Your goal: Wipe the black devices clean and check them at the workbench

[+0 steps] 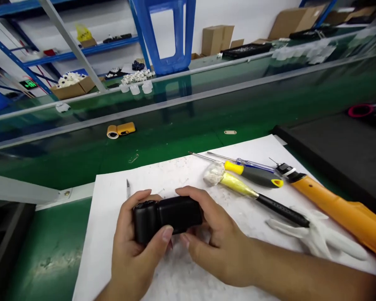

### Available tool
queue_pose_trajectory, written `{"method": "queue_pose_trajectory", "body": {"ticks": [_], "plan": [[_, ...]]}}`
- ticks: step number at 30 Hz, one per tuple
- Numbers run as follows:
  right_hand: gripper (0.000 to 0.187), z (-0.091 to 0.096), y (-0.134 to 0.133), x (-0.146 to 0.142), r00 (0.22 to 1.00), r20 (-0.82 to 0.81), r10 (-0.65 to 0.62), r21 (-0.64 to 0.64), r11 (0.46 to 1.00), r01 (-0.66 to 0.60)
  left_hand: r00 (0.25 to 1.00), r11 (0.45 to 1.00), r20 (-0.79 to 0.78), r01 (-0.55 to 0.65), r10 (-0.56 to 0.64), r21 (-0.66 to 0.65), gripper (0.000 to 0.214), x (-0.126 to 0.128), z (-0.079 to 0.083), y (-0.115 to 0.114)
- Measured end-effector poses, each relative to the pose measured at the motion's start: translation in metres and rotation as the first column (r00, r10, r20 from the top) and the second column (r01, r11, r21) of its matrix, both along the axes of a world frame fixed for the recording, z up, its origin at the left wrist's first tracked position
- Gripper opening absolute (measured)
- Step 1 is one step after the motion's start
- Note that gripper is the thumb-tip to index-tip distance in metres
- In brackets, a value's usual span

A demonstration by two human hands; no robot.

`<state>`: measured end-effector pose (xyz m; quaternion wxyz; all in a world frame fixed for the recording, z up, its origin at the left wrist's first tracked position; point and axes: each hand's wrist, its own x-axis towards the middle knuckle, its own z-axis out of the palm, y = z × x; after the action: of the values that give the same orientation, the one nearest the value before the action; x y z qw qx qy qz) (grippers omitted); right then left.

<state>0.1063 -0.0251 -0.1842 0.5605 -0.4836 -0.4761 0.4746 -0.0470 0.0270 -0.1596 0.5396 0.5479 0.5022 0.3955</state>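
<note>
Fingers of L hand & R hand are closed around black device; b/c it looks smooth, it might slip onto white paper.

The left hand is bare, its thumbnail short and rounded; the right hand is likewise bare, its visible forearm uncovered.

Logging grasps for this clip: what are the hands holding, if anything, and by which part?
A black device: left hand around its shorter, rounded section, right hand at the far end of the longer section.
</note>
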Motion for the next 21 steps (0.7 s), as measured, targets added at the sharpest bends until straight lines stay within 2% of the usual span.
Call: {"method": "queue_pose_trajectory", "body": {"ticks": [3, 7, 9, 11, 13, 15, 18, 20, 21], "plan": [[0.048, -0.002, 0.001, 0.002, 0.999, -0.043, 0.010, -0.004, 1.000, -0.010, 0.999, 0.999, 0.028, 0.029, -0.030, 0.037, 0.059, 0.001, 0.001, 0.000], [0.034, -0.006, 0.004, 0.004, 0.966, -0.240, 0.094, -0.015, 0.995, -0.101, 0.994, 0.978, -0.093, 0.074, -0.056, 0.196, 0.057, -0.003, -0.001, 0.002], [0.026, -0.006, 0.005, 0.006, 0.962, -0.259, 0.086, 0.005, 0.996, -0.087, 0.990, 0.971, -0.128, 0.088, -0.060, 0.224, 0.058, -0.004, -0.002, 0.002], [0.020, -0.005, 0.006, 0.007, 0.976, -0.213, 0.037, -0.015, 0.999, -0.041, 0.991, 0.981, -0.124, 0.079, -0.057, 0.177, 0.060, -0.005, -0.002, 0.002], [0.022, -0.003, 0.007, 0.010, 0.995, -0.099, 0.007, -0.030, 0.999, -0.010, 0.995, 0.996, -0.088, 0.057, -0.051, 0.075, 0.065, -0.004, -0.001, 0.003], [0.030, 0.001, 0.006, 0.012, 0.998, 0.041, 0.044, 0.028, 0.999, -0.045, 0.998, 1.000, -0.059, 0.021, -0.021, 0.000, 0.072, -0.003, -0.002, 0.006], [0.046, 0.006, 0.005, 0.013, 0.972, 0.175, 0.156, 0.069, 0.983, -0.170, 0.998, 1.000, -0.062, 0.013, -0.015, -0.018, 0.076, -0.003, -0.005, 0.009], [0.045, 0.005, 0.005, 0.011, 0.964, 0.190, 0.184, 0.019, 0.981, -0.191, 0.998, 0.998, -0.032, 0.059, -0.059, -0.008, 0.081, -0.003, -0.009, 0.010], [0.040, 0.004, 0.006, 0.010, 0.973, 0.122, 0.197, -0.011, 0.980, -0.197, 0.996, 0.996, 0.016, 0.092, -0.092, -0.018, 0.085, -0.004, -0.011, 0.009]]}}
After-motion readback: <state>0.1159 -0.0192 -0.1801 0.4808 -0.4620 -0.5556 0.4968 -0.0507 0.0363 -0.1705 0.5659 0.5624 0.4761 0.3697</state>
